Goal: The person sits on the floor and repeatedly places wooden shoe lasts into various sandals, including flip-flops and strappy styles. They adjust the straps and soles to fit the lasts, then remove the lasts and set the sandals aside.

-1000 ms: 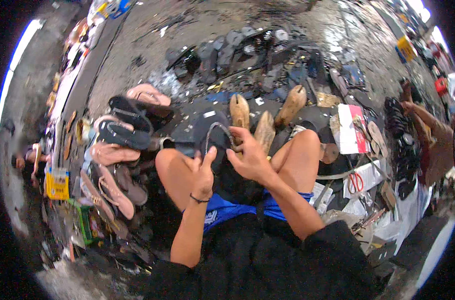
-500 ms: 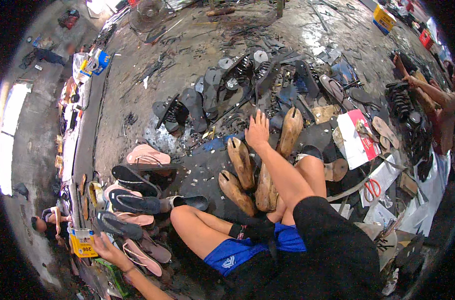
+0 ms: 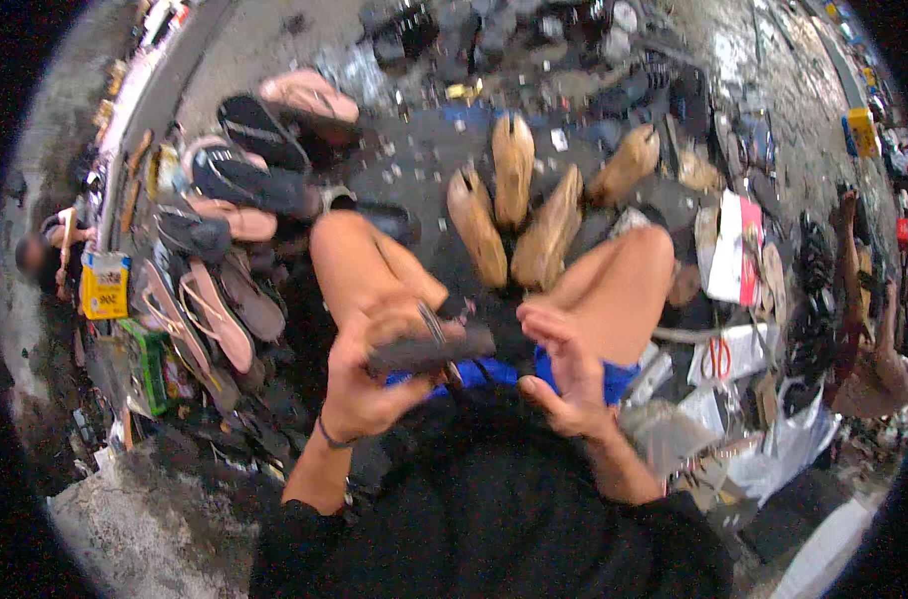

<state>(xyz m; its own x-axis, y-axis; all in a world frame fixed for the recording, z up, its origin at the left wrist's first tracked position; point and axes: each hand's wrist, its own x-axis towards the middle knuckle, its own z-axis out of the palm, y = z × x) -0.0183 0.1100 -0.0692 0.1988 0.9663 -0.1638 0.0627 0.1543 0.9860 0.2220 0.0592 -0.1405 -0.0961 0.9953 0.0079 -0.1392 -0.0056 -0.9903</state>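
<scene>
In front of my lap, my left hand (image 3: 366,387) is closed around a dark sandal (image 3: 439,351) with a thin strap; motion smears its details. My right hand (image 3: 569,374) is raised to the right of the sandal, apart from it, thumb and fingers spread with nothing in them. Beyond my bent knees stand several wooden shoe lasts: a slim one (image 3: 477,228), a taller one (image 3: 514,170), one leaning right (image 3: 552,235) and another farther right (image 3: 624,165).
Pink sandals (image 3: 220,319) and black sandals (image 3: 259,135) lie in rows to the left, near a yellow box (image 3: 105,287). On the right are a red-and-white box (image 3: 736,250), red-handled scissors (image 3: 715,357) and plastic sheets (image 3: 788,449). Another person (image 3: 878,349) sits at the far right.
My right hand has drawn back from beyond the wooden lasts to above my lap. My left hand has come in from the left-side sandals and now holds a dark sandal. The view has shifted downward.
</scene>
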